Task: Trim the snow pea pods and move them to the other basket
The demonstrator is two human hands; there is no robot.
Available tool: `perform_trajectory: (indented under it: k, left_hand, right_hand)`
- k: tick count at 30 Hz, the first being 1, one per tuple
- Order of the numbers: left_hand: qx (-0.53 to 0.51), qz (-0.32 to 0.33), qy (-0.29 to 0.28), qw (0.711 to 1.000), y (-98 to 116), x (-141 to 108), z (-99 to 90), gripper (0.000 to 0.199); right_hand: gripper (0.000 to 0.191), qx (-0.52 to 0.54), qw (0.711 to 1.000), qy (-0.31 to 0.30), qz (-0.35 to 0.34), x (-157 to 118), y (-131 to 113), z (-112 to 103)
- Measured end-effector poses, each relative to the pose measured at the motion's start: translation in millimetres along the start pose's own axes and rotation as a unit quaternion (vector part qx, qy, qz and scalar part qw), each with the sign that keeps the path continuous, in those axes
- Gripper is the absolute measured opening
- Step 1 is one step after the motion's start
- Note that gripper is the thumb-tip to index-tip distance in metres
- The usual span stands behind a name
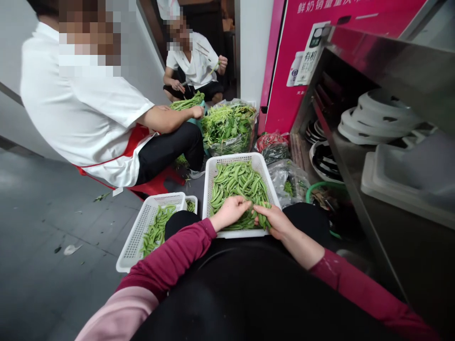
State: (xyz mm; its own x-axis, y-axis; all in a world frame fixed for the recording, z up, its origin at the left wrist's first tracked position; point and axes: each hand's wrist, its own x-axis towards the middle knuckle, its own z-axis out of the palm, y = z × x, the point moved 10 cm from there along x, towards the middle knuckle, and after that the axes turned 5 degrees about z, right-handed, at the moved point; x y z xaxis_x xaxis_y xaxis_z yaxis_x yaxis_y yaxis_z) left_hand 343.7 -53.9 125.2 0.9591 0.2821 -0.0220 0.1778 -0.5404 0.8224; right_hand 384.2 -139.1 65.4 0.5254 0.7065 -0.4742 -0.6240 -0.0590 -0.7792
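Note:
A white perforated basket [209, 177] full of green pea pods [236, 180] rests at my lap. Over its near part, my left hand [232, 209] is closed, thumb and fingers pinched together; what is between the fingertips is too small to make out. My right hand [273, 219] is closed around several pea pods at the basket's near right corner, its fingertips close to those of my left hand. A second white basket [133, 241] with fewer pods stands on the floor to the left, beside a smaller white container [193, 199] with green pieces.
One person [88, 109] sits on a red stool [159, 183] at the left; another [194, 59] crouches behind. Leafy greens [229, 123] in a bag lie beyond my basket. Plastic bags [287, 175], a green-rimmed basket [316, 184] and a metal shelf [355, 180] stand right.

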Motion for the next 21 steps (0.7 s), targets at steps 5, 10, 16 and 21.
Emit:
perform_trajectory:
  k: [5, 10, 16, 21]
  left_hand:
    - [0.211, 0.170, -0.106, 0.957, 38, -22, 21.0, 0.023]
    - [0.334, 0.215, -0.153, 0.905, 52, -29, 34.9, 0.023]
    - [0.257, 0.196, -0.135, 0.937, 42, -18, 18.0, 0.018]
    - [0.191, 0.029, 0.051, 0.980, -1, 3, -50.0, 0.028]
  right_hand:
    - [0.024, 0.006, 1.000, 0.022, 0.021, 1, 4, -12]
    - [0.025, -0.067, 0.997, 0.039, -0.006, -5, -7, -8]
    - [0.021, -0.122, 0.985, -0.109, 0.049, -13, 0, 13]
    - [0.021, -0.082, 0.966, -0.233, 0.081, -27, -2, 26]
